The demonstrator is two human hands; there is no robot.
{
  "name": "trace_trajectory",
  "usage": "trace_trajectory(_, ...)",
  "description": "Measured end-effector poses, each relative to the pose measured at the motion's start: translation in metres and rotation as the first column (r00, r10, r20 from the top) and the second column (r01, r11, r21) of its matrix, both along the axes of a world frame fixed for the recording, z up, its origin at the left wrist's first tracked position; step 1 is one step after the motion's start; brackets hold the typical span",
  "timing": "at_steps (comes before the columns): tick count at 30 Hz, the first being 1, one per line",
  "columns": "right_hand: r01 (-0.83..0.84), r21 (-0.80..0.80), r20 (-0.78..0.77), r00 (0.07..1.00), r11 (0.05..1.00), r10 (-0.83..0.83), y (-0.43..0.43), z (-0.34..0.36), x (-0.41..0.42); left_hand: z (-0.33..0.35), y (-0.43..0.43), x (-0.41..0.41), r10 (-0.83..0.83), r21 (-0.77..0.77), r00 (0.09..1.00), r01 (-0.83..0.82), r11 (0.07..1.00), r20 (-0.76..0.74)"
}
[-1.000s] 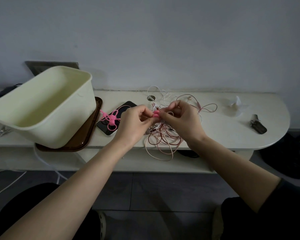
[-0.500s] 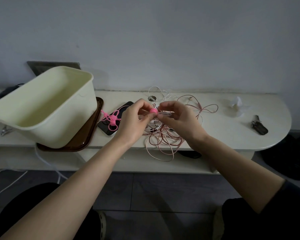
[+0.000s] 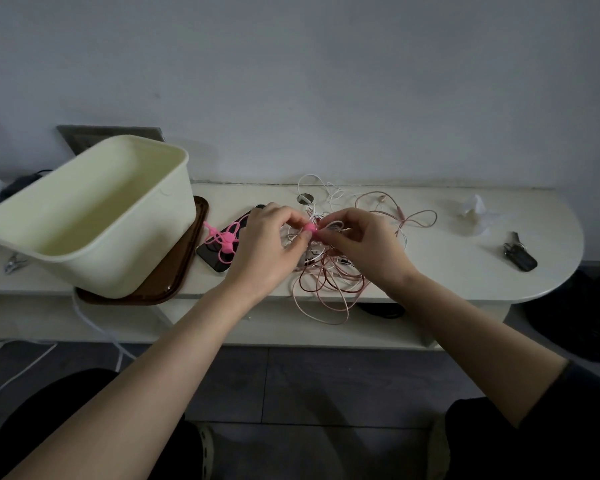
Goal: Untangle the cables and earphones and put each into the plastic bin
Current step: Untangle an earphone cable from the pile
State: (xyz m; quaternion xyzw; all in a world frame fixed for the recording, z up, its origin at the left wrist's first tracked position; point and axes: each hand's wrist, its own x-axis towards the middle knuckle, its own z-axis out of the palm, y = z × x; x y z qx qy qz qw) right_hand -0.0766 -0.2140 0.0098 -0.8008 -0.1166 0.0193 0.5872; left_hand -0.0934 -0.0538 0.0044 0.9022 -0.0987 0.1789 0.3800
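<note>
Tangle (image 3: 326, 282) front and centre, and it's a proper knot: rose-coloured cable (image 3: 416, 218) and white earphone wires (image 3: 321, 192) wound together at the middle of the desk (image 3: 447, 265), loops spilling over its front edge. Left grip (image 3: 267, 247) and right grip (image 3: 368, 244) meet just above the heap, both with fingers curled in, pinching a small pink cable tie (image 3: 310, 227) between them; whether a wire runs through that same pinch is too fine to call.

Over at the left end of the desk stands the plastic bin (image 3: 118, 265) on a brown tray (image 3: 184, 271), and what shows of its inside holds nothing. So the score reads early: no cable separated, nothing binned. My read is that the bundling ties come off first. More pink ties (image 3: 222, 239) lie on a phone (image 3: 215, 259) just beside the tray. Left to do: free this tie, tease rose from white, and drop each one into the bin.
</note>
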Motion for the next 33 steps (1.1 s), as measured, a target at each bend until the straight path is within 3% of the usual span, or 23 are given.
trace_trajectory(4,-0.052,-0.134,0.080,0.995,0.990,0.063,0.002,0.000,-0.003,-0.001,0.006,-0.003,0.029,0.125,0.997,-0.020,0.992,-0.066)
trace_trajectory(9,-0.164,-0.078,-0.097,0.983,0.983,0.156,0.002,-0.003,-0.007,-0.003,0.020,-0.009,-0.012,0.169,0.945,0.070,0.983,-0.326)
trace_trajectory(11,-0.201,-0.059,-0.144,0.971,0.978,0.191,0.005,-0.005,-0.009,-0.004,0.026,-0.012,-0.058,0.103,0.936,0.099,0.990,-0.346)
trace_trajectory(14,-0.204,-0.016,-0.169,0.966,0.979,0.198,0.015,-0.003,-0.012,0.002,0.031,-0.024,-0.159,-0.176,0.894,0.092,0.980,-0.418)
trace_trajectory(16,-0.179,0.048,-0.190,0.964,0.983,0.185,0.022,0.001,-0.013,0.006,0.032,-0.027,-0.177,-0.266,0.899,0.070,0.961,-0.401)
trace_trajectory(20,-0.180,0.099,-0.156,0.969,0.979,0.194,0.036,0.010,-0.017,0.008,0.035,-0.030,-0.111,-0.319,0.943,0.006,0.948,-0.313)
trace_trajectory(28,-0.151,0.159,-0.194,0.964,0.976,0.181,0.044,0.021,-0.018,0.016,0.047,-0.039,-0.046,-0.350,0.955,-0.063,0.935,-0.293)
trace_trajectory(30,-0.194,0.052,-0.141,0.970,0.980,0.199,0.045,0.024,-0.022,0.019,0.051,-0.044,-0.043,-0.324,0.951,-0.062,0.944,-0.306)
trace_trajectory(33,-0.256,-0.304,0.017,0.961,0.918,0.274,0.048,0.027,-0.026,0.025,0.060,-0.049,-0.060,-0.291,0.949,-0.034,0.956,-0.308)
